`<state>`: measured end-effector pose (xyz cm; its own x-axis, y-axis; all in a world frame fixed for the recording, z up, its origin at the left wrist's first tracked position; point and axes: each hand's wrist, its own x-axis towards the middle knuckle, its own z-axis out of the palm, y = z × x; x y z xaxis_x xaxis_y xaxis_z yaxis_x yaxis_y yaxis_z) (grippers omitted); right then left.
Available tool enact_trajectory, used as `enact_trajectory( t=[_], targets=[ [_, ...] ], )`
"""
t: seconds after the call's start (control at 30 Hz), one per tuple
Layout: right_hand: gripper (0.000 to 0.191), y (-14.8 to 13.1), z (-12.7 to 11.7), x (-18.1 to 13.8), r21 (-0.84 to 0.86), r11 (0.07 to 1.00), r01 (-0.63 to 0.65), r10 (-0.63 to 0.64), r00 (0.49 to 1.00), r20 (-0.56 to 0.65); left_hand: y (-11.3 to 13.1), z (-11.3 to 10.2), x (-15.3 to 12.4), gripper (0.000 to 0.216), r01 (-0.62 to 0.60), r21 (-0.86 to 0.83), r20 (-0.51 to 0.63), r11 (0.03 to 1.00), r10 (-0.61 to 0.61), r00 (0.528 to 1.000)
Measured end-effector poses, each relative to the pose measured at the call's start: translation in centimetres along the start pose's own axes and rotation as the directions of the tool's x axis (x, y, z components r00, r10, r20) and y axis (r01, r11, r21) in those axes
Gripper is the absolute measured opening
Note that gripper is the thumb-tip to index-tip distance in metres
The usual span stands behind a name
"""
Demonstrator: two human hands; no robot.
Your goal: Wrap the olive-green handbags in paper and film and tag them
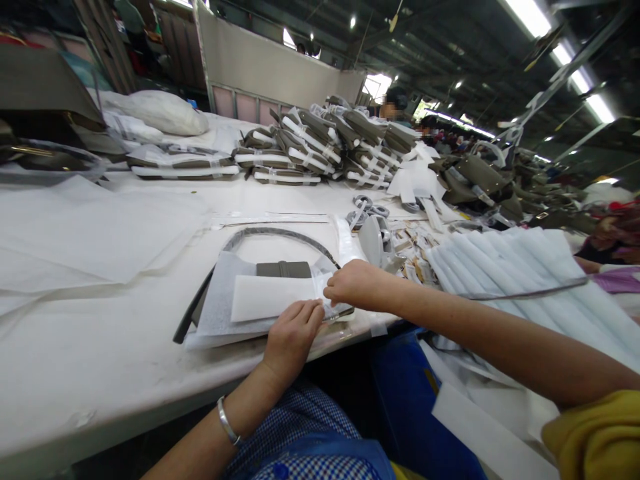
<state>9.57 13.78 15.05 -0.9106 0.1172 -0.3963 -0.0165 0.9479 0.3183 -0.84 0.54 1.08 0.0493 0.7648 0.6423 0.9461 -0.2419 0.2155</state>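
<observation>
An olive-brown handbag lies flat on the white table, its long curved handle covered in clear plastic. Thin white foam sheet covers much of it, with a smaller white foam strip on top beside an olive flap or band. My right hand is closed in a pinch at the bag's right end, over shiny clear plastic film. Close beside it, my left hand has its fingers bent and pressed together at the strip's near right corner. What the left fingertips hold is hidden.
Wrapped olive bags are piled at the back of the table. Plastic-wrapped rings, a grey-white tape dispenser and a stack of foam sheets stand to the right. Thin white sheets lie left. A blue bin is below the edge.
</observation>
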Motion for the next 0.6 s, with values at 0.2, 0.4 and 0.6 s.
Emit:
enact_trajectory(
  t=[0.2, 0.4, 0.6],
  targets=[
    [0.005, 0.6, -0.5, 3.4, -0.001, 1.0, 0.006, -0.006, 0.99, 0.144, 0.0, 0.5, -0.2, 0.021, 0.005, 0.028, -0.011, 1.0, -0.005, 1.0],
    [0.014, 1.3, -0.7, 6.4, 0.051, 0.998, 0.03, -0.045, 0.944, 0.326, 0.1, 0.6, -0.1, 0.02, -0.001, 0.033, -0.004, 0.999, 0.002, 1.0],
    [0.016, 2.4, -1.0, 7.7, 0.077, 0.995, 0.061, -0.084, 0.929, 0.36, 0.1, 0.7, -0.2, 0.014, 0.016, 0.018, -0.019, 1.0, -0.016, 1.0]
  ],
)
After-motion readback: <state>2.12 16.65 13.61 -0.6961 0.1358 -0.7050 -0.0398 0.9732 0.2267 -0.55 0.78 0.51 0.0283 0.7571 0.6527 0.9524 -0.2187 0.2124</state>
